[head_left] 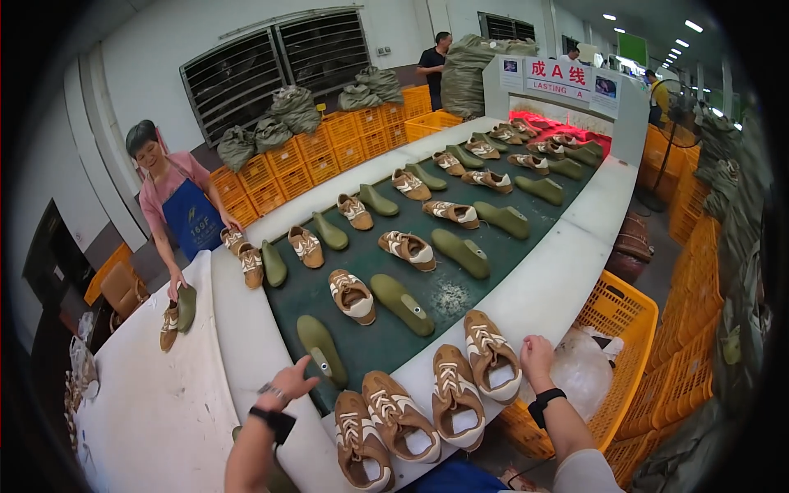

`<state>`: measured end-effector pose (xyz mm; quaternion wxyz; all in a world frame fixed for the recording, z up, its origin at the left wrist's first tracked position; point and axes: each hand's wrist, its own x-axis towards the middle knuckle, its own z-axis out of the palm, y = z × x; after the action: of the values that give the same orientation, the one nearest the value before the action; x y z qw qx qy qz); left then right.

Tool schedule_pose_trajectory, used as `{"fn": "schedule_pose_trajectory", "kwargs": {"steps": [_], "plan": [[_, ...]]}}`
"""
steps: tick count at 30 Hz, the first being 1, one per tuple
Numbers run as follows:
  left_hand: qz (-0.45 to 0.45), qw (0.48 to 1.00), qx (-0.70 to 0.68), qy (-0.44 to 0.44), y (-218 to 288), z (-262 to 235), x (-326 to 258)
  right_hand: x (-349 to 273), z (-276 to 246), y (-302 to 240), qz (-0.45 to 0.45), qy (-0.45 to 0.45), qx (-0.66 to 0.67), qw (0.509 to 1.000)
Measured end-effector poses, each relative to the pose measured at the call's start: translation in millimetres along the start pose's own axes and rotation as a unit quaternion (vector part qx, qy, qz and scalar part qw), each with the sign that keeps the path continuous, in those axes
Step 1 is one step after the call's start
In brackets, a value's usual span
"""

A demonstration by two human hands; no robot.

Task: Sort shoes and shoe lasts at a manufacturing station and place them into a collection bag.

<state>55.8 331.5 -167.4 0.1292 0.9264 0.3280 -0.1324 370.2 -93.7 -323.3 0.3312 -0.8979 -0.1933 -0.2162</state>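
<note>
My left hand [289, 383], fingers stretched and apart, reaches over the belt's near edge beside a green shoe last [321, 348]; whether it touches the last I cannot tell. Several brown sneakers with white stripes and laces stand side by side on the white ledge in front of me. At the right end of that row is one sneaker [491, 355]. Close beside its heel is my right hand [538, 358], fingers curled in, with nothing visible in them. Another sneaker [362, 440] stands at the row's left end, near my left forearm.
A green conveyor belt [450, 297] carries rows of sneakers and lasts from a red-lit machine opening [559, 130]. At the left, a co-worker in a blue apron [196, 218] handles a last and a sneaker on a white table [156, 394]. An orange crate [618, 297] holding clear plastic stands at my right.
</note>
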Motion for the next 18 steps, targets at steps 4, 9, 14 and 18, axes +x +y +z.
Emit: {"fn": "schedule_pose_trajectory", "kwargs": {"steps": [4,9,14,18], "plan": [[0.055,0.991,-0.055,0.105,-16,-22,-154,-2,-3,3,-0.029,0.049,-0.038,0.998],[0.013,0.971,-0.087,0.224,-49,53,-282,-8,9,8,-0.014,0.062,-0.059,0.996],[-0.116,0.926,-0.177,0.314,-54,163,-290,-9,26,8,-0.036,0.061,-0.067,0.995],[-0.149,0.867,-0.164,0.446,-72,195,-256,-7,31,34,-0.034,0.063,-0.087,0.994]]}}
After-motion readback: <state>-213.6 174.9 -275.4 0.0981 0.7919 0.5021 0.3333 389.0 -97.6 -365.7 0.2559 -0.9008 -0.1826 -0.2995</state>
